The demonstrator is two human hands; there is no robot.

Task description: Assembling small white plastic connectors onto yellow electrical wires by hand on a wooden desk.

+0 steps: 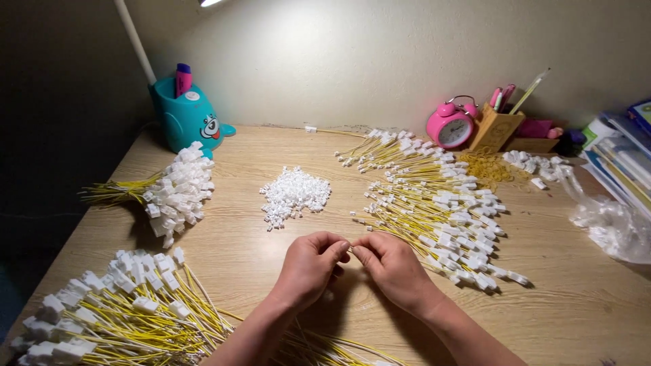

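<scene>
Light wooden desk [251, 244], small white connectors [295, 195] at centre, yellow wire bundles [434, 203] at two o'clock, pink alarm clock [451, 126] at one o'clock

A crumpled clear plastic bag [610, 224] lies at the worktop's [556, 305] right edge, just below a stack of books or boxes with blue-green covers [624, 159].

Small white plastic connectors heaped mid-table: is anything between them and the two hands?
Nothing visible. Bare wooden table lies between the heap of small white plastic connectors and the left hand and right hand, pinched together on a thin piece. The loose yellow wires with white end plugs lie to the right.
</scene>
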